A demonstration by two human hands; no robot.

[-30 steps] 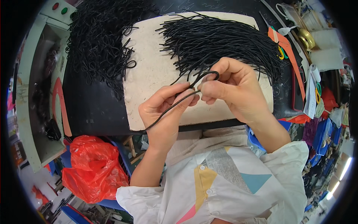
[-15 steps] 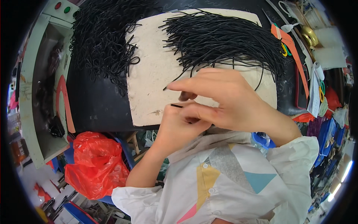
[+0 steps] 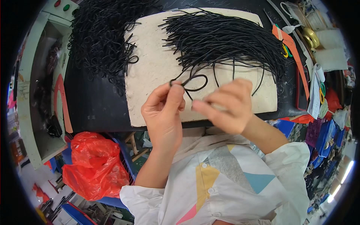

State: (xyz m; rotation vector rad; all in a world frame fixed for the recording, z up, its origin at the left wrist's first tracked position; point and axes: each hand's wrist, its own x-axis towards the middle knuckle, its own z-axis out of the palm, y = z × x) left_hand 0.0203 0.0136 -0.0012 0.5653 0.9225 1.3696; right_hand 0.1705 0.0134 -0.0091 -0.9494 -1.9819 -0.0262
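Observation:
My left hand (image 3: pixel 165 110) is closed in a pinch over the front part of a cream board (image 3: pixel 148 69). Between its thumb and fingertips is a thin black cord (image 3: pixel 206 82), bent into an open loop with a tail hanging below. My right hand (image 3: pixel 227 107), smeared by motion, is just right of that tail; whether its fingers grip anything is unclear. Behind both hands, a thick bundle of straight black cords (image 3: pixel 225 41) lies across the board, several strands trailing forward. To the left, a heap of looped black cords (image 3: pixel 99 45) overlaps the board's edge.
The board rests on a black table (image 3: pixel 90 107). Along the right side lie an orange strip (image 3: pixel 294 50), scissors (image 3: pixel 288 51) and papers. At left stands a grey metal housing (image 3: pixel 28 97) with two buttons. A red plastic bag (image 3: pixel 95 165) sits below the table's front left.
My hands were close together, right over left, in front of the board. The left has moved forward and now shows a cord loop; the right has drawn away, slightly down.

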